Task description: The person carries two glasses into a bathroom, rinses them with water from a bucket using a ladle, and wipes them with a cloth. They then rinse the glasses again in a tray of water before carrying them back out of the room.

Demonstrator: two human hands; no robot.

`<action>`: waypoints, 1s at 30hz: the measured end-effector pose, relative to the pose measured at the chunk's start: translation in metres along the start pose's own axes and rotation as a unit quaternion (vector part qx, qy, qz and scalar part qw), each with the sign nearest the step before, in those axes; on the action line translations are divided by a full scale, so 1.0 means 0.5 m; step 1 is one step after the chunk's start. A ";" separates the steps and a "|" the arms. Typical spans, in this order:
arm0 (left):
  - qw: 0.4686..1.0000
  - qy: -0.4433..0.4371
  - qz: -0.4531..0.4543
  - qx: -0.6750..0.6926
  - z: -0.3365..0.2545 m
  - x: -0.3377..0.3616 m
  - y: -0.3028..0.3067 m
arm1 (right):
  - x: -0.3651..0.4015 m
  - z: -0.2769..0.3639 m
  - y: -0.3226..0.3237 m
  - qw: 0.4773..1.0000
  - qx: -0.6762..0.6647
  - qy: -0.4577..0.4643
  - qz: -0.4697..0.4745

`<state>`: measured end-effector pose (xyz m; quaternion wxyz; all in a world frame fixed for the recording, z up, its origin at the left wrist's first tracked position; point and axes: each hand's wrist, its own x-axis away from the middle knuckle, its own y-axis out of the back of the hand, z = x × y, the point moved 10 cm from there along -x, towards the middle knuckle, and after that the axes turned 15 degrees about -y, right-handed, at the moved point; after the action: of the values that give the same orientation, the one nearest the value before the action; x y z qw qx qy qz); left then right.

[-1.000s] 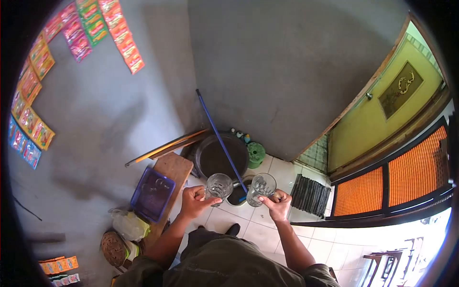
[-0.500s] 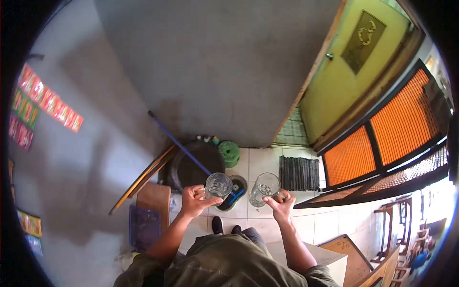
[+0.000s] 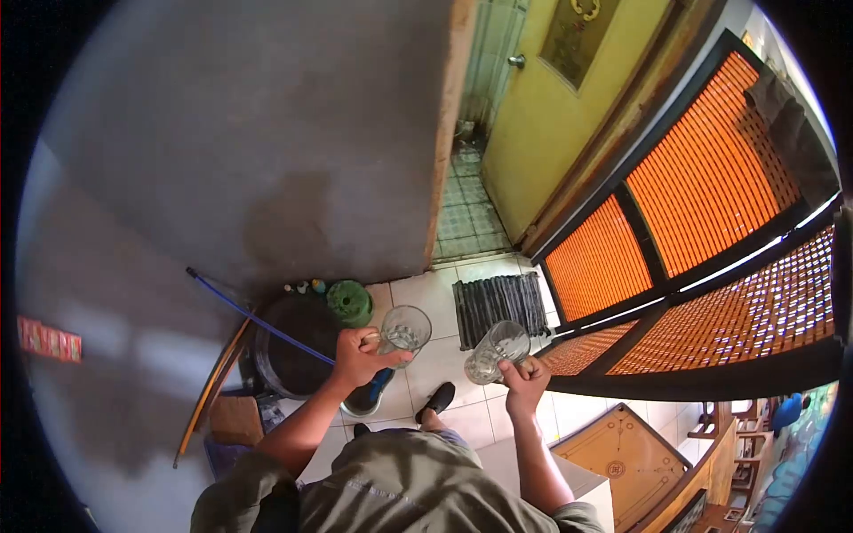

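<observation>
My left hand (image 3: 362, 357) is closed round the handle of a clear glass mug (image 3: 406, 329), its mouth turned up toward me. To the right, a second clear glass mug (image 3: 491, 348) leans sideways in my right hand (image 3: 524, 380), whose fingers are wrapped at its handle with the thumb against the glass. Both mugs are held apart from each other over the tiled floor. Each looks see-through, with pale glints at the base.
Ahead on the floor lies a dark striped mat (image 3: 502, 306) before a doorway with a yellow door (image 3: 577, 115). An orange woven divider (image 3: 693, 213) stands right. Left are a green stool (image 3: 349, 304), a dark basin (image 3: 289, 342) and a blue pole (image 3: 258, 315). A carrom board (image 3: 617, 466) is lower right.
My view has turned right toward the doorway, and one foot has stepped forward. Both mugs stay in my hands; the right one is tilted more to the side.
</observation>
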<state>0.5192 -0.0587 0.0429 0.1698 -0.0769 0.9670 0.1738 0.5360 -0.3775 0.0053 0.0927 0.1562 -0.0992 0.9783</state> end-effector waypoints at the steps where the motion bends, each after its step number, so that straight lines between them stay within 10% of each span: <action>1: 1.000 -0.022 -0.002 -0.019 -0.013 -0.026 -0.021 | -0.019 0.017 0.011 1.000 -0.008 -0.009 -0.001; 17: 0.996 0.048 0.062 0.044 0.018 -0.315 -0.225 | -0.286 0.124 0.085 0.999 -0.030 -0.005 -0.044; 30: 0.978 -0.097 0.173 0.071 0.079 -0.744 -0.348 | -0.652 0.286 -0.014 0.993 0.013 0.036 -0.107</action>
<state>0.9135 -0.1723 0.0863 0.2350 0.1209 0.9546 0.1376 0.8831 -0.4519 0.0340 0.1987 0.1315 -0.0661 0.9689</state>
